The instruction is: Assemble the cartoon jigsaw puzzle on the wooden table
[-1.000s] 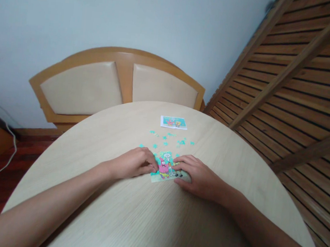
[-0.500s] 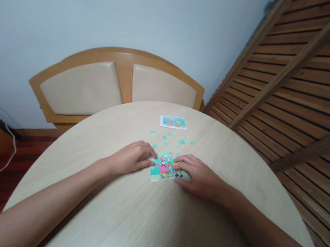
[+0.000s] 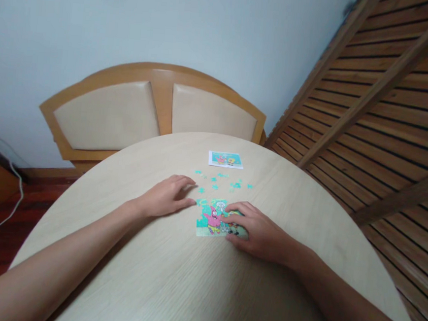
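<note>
A partly assembled cartoon jigsaw puzzle (image 3: 212,221), with a pink starfish figure and turquoise background, lies flat on the table. My right hand (image 3: 258,229) rests over its right side, fingers spread on the surface and hiding part of the yellow figure. Just left of the puzzle's upper left corner is my left hand (image 3: 168,195), its thumb and fingers apart with nothing visible between them. Its thumb tip comes close to a turquoise piece (image 3: 201,202) at that corner. Beyond the puzzle lie several loose turquoise puzzle pieces (image 3: 236,185).
A printed card (image 3: 228,160) with the cartoon picture lies farther back on the round wooden table (image 3: 146,274). Behind the table stands a padded wooden chair back (image 3: 156,96) by the wall. Wooden slats (image 3: 380,114) rise at the right, and a white cable (image 3: 19,192) hangs at the left.
My left hand has drawn up and left, away from the puzzle's left edge, and its fingers have parted. The puzzle has turned slightly under my right hand, which stays nearly in place.
</note>
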{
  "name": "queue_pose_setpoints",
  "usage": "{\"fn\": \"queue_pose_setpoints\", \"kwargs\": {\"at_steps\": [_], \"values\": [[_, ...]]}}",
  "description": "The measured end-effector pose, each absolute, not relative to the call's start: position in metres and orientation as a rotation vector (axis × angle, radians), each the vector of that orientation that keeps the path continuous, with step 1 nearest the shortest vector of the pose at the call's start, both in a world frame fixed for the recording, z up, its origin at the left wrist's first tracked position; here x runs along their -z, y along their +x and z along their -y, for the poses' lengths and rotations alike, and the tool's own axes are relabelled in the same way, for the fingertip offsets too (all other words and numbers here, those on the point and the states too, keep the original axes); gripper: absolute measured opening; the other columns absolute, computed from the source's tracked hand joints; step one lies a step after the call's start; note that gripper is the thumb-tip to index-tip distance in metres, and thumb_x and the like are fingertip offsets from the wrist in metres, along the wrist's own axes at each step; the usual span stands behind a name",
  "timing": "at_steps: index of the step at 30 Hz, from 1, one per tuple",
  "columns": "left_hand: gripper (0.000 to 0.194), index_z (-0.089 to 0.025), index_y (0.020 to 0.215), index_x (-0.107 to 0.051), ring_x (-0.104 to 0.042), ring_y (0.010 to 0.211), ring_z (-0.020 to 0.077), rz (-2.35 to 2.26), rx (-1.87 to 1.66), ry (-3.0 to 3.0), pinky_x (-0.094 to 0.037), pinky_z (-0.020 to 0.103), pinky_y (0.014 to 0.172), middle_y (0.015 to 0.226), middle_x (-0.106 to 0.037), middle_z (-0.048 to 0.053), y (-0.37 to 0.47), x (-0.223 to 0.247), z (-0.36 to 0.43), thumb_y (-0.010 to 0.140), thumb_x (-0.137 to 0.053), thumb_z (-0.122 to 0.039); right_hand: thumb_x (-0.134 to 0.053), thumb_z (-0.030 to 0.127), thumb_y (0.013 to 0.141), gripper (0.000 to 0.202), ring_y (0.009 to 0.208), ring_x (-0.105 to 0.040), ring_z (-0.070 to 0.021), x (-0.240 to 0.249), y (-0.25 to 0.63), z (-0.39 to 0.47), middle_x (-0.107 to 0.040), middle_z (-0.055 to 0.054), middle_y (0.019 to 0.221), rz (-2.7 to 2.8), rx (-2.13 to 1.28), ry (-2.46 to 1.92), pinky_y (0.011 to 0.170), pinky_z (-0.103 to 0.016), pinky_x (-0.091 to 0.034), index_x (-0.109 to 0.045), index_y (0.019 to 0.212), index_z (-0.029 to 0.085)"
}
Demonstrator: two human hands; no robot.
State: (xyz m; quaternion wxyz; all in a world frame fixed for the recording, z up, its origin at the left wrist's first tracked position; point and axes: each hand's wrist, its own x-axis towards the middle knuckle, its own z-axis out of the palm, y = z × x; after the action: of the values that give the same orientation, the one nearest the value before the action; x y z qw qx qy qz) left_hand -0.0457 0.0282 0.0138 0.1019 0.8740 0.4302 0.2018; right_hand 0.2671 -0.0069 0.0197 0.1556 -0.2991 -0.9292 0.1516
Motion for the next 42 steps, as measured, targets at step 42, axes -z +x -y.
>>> {"fn": "queue_pose_setpoints", "kwargs": {"at_steps": [42], "values": [[0.015,-0.021,0.099,-0.070,-0.064,0.097,0.0230,-1.350,-0.754,2.492,-0.050,0.039,0.089,0.101,-0.074,0.005,-0.026,0.005,-0.033,0.095,-0.056,-0.024,-0.067,0.030,0.089,0.032,0.124,-0.055,-0.0285,-0.019,0.266,0.008,-0.062,-0.013,0.131,2.654,-0.473,-0.896,0.106,-0.048,-0.045,-0.068,0.120,0.021]]}}
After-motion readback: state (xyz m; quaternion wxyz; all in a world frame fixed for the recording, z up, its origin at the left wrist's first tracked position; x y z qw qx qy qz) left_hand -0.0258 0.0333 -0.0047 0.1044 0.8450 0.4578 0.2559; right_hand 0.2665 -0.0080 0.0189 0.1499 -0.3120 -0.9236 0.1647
